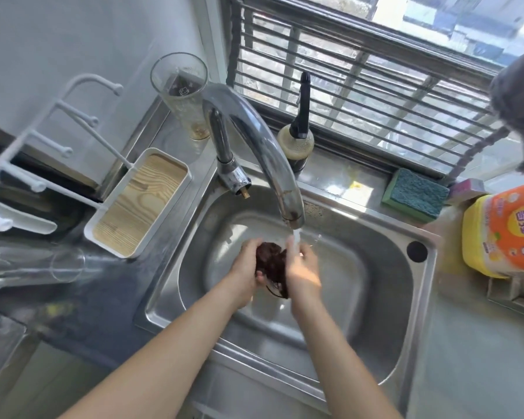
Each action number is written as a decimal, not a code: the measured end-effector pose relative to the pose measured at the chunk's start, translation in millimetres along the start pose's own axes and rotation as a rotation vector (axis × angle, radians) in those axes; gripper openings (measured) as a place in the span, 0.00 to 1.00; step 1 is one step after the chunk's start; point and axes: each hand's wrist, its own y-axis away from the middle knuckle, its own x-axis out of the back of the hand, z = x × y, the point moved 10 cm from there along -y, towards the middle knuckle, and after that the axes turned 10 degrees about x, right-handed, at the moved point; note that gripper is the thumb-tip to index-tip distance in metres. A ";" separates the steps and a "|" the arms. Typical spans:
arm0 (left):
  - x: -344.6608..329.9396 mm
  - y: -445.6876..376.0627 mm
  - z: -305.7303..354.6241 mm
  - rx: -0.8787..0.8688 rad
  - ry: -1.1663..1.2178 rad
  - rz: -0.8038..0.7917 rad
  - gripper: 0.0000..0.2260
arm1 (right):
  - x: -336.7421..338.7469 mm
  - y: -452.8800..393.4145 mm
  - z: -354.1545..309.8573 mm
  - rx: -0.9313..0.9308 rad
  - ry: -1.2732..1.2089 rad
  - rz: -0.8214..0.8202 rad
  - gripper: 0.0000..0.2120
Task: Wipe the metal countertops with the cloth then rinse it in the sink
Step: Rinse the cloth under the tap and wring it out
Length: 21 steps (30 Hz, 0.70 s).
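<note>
Water point(296, 237) runs from the curved chrome tap point(254, 140) into the steel sink point(375, 237), landing on the fingers of the right hand point(303, 269). Both hands sit over the middle of the basin with the dark brown cloth point(271, 264) bunched between them. The left hand point(245, 267) has its grip closed round the cloth's left side, fingers curled over the top of the wad. The right hand's grip is clamped on the cloth from the other side, palm against it, fingers wrapped forward under the stream. A dark fold of cloth hangs out below the two palms.

On the right worktop stands a yellow bottle point(502, 234) with an orange label; the label carries printed characters too blurred to read. Beside it on the window ledge lies a green sponge point(415, 196) with a teal scouring face. Behind the tap a dispenser bottle point(297, 140) with a black pump stands on the ledge, and a tall clear glass point(183, 95) stands on the left worktop; a dark printed mark on the glass cannot be made out. Left of the sink sits a white tray point(139, 204) with a wood-grain floor.
</note>
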 end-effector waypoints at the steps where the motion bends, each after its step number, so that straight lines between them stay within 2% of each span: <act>1: -6.0 0.4 -2.4 0.005 -0.008 -0.014 0.20 | -7.4 22.7 -20.3 0.092 0.022 -0.021 0.23; 2: -10.4 4.6 -2.9 -0.006 -0.018 -0.009 0.22 | -10.3 36.4 -31.2 0.159 0.059 -0.011 0.22; 3: -15.6 8.4 -1.6 -0.034 -0.049 -0.004 0.21 | -7.4 40.1 -40.2 0.199 0.101 0.045 0.22; 4: -18.5 10.9 -1.6 -0.061 -0.082 0.012 0.18 | -1.1 28.5 -35.9 0.162 0.142 0.115 0.22; 6: -24.9 14.4 -2.2 -0.119 -0.164 0.019 0.15 | 15.5 -4.3 -21.7 -0.041 0.111 0.183 0.22; 8: -28.7 17.1 3.6 -0.176 -0.279 0.042 0.14 | 21.4 -26.2 -1.5 -0.210 0.019 0.155 0.20; 9: -27.1 13.5 8.1 -0.177 -0.293 0.063 0.14 | 13.8 -22.7 -8.9 -0.166 0.021 0.103 0.18; 11: -14.0 6.1 22.5 -0.160 -0.236 0.131 0.15 | -8.5 16.8 -35.1 0.098 0.086 0.030 0.14; 13: -6.6 5.2 29.4 -0.146 -0.248 0.157 0.13 | -10.3 51.2 -46.6 0.224 0.025 0.106 0.18; 14: -5.9 6.8 25.5 -0.144 -0.250 0.153 0.14 | -6.4 42.8 -40.8 0.169 0.024 0.145 0.18; 17: -20.4 18.4 8.0 -0.135 -0.330 0.080 0.14 | -8.1 -17.1 0.1 -0.140 -0.049 0.046 0.17; 19: -28.9 23.1 13.5 -0.163 -0.365 0.060 0.13 | -7.4 -27.2 -4.4 -0.128 -0.047 0.020 0.16; 21: -18.5 15.7 23.5 -0.137 -0.250 0.114 0.10 | -15.2 -1.9 -23.2 0.005 0.053 -0.010 0.15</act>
